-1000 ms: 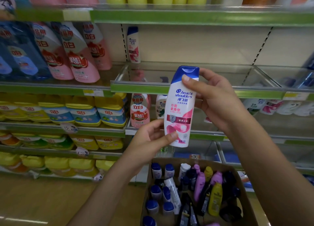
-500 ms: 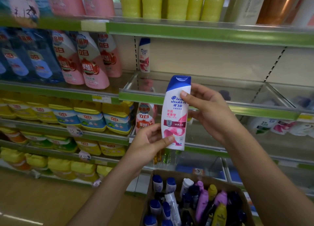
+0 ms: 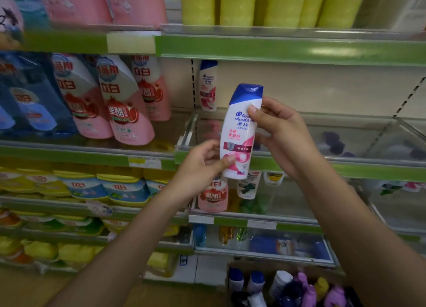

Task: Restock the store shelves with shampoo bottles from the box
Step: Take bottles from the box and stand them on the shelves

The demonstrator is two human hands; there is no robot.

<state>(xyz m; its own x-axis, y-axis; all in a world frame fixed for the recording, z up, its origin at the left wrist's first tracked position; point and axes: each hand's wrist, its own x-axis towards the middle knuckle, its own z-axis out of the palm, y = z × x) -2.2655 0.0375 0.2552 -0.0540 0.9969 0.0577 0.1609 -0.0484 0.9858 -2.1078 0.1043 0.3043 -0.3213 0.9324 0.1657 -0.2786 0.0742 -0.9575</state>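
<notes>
Up in front of the shelves, 1 shampoo bottle is held upright in the air by 2 hands, level with the front edge of the glass-fronted shelf. The left hand grips its lower part, thumb across the pink area near the base and fingers curled behind. The right hand grasps the upper body from the right, thumb lying over the printed brand name and fingers wrapped round the back.

The bottle is white with a dark blue cap, blue lettering below the cap, red characters in the middle, a dark red band, and a pink swirl at the bottom. Its label faces the camera and it leans slightly to the right at the top.

Behind it, 1 matching bottle stands alone at the back left of the same shelf, against the cream wall panel. To the left, 3 pink pouches with red fruit pictures stand in a row, beside blue pouches. Above, a row of about 5 yellow-green bottles fills the top shelf. Below, yellow-topped refill packs lie stacked on several shelves.

At the bottom edge, the box shows mixed bottles: at least 2 blue caps, 1 white cap, some purple ones and 1 yellow; the exact count cannot be told.
</notes>
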